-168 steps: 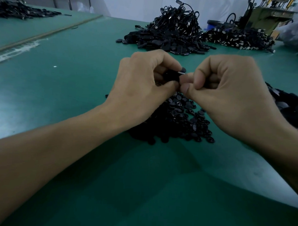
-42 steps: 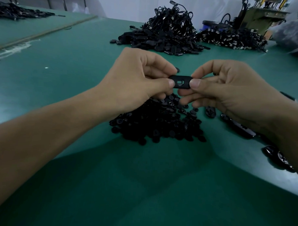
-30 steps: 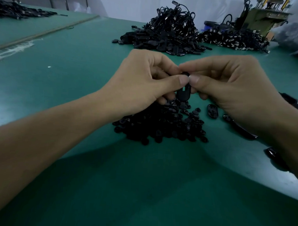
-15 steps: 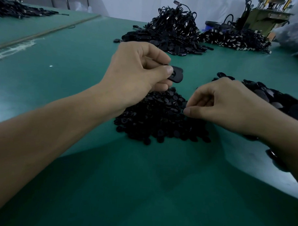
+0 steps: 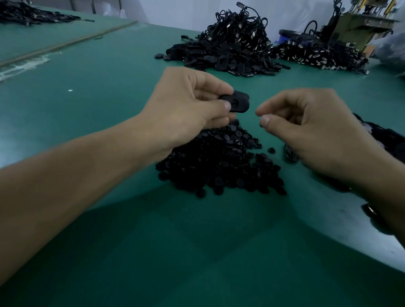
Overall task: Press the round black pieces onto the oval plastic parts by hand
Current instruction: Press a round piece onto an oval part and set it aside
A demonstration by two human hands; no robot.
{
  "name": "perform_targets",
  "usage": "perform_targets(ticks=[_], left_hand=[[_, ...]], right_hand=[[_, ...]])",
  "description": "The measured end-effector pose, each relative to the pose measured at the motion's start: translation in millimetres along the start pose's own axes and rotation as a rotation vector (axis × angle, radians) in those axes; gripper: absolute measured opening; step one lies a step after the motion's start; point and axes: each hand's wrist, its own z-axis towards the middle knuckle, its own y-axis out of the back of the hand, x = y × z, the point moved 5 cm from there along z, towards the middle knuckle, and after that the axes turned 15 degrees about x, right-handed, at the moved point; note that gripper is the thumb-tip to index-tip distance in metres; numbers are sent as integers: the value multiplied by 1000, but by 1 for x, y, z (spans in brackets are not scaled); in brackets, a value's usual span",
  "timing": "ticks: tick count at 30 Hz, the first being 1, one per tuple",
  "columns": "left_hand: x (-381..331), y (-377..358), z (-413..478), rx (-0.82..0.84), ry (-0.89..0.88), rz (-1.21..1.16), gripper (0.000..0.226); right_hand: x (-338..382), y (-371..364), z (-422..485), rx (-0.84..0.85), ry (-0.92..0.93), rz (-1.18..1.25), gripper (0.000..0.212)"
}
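Observation:
My left hand (image 5: 187, 107) is raised over the green table (image 5: 88, 99) and pinches a black oval plastic part (image 5: 237, 101) between thumb and fingers, its recessed face towards me. My right hand (image 5: 312, 132) hovers a little to the right of it, apart from the part, thumb and forefinger pinched close together; I cannot see whether anything is between them. Under both hands lies a heap of small round black pieces (image 5: 219, 165). More oval parts (image 5: 392, 141) lie piled behind my right wrist.
A tall heap of black parts with cords (image 5: 230, 48) sits at the back centre, and a second heap with metal ends (image 5: 319, 55) to its right. A machine (image 5: 359, 25) stands at the back right. One more dark pile (image 5: 25, 14) lies far left.
My right hand has lifted off the heap of round pieces and come up beside the oval part, fingers pinched. My left hand has kept hold of the oval part, shifting only slightly.

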Motion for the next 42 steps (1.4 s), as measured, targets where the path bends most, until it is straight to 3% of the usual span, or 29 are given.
perform_targets(ticks=[9,19,27,42], left_hand=[[0,-7,-3,25,26,-21,16],[-7,-14,-5,34,3,-8,18],[-10,-19,-7,52,-23,-14,16],[-9,-21,-6,62,-52,-45,17]], right_hand=[[9,5,-4,-78,65,102,8],[12,-2,-3,-34,89,253,11],[13,0,-4,-130,84,265,9],[15,1,-6,-156,20,226,12]])
